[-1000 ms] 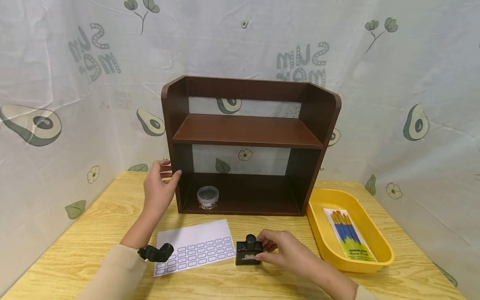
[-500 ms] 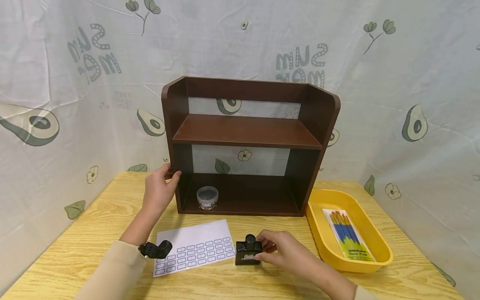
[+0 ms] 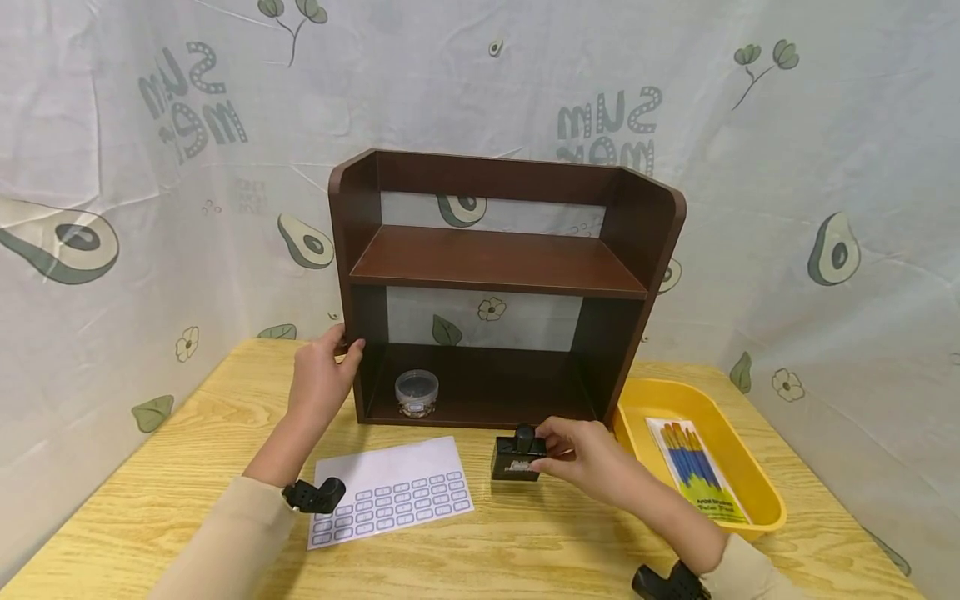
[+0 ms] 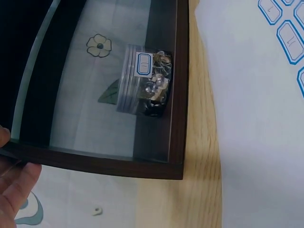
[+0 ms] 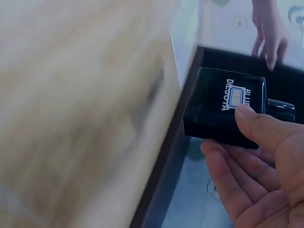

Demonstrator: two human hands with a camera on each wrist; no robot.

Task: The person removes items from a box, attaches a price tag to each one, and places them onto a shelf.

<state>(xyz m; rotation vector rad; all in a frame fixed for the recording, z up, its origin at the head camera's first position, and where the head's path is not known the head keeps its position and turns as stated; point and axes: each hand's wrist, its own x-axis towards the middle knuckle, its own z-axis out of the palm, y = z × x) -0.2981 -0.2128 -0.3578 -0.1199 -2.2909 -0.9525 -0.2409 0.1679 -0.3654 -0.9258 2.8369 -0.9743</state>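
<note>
A black square perfume bottle [image 3: 508, 467] with a round cap is pinched between the thumb and fingers of my right hand [image 3: 588, 458], just in front of the shelf. The right wrist view shows a small blue-bordered sticker [image 5: 236, 97] over the white lettering on the bottle's face. My left hand [image 3: 318, 379] grips the left side panel of the dark brown two-tier shelf [image 3: 495, 258], thumb on the front edge and fingers behind. On the lower tier, at the left, stands a clear lidded jar [image 3: 416, 392]. Its own sticker [image 4: 143, 64] and small shiny contents show in the left wrist view.
A white sheet of blue-bordered stickers [image 3: 393, 467] lies on the wooden table [image 3: 420, 567], before the shelf's left half. To the right, a yellow tray [image 3: 738, 454] holds a pack of artist brushes [image 3: 693, 471]. Behind the shelf hangs a patterned cloth [image 3: 480, 83].
My right hand has lifted the perfume bottle and brought it slightly right and toward the shelf. The left hand keeps its hold on the side panel.
</note>
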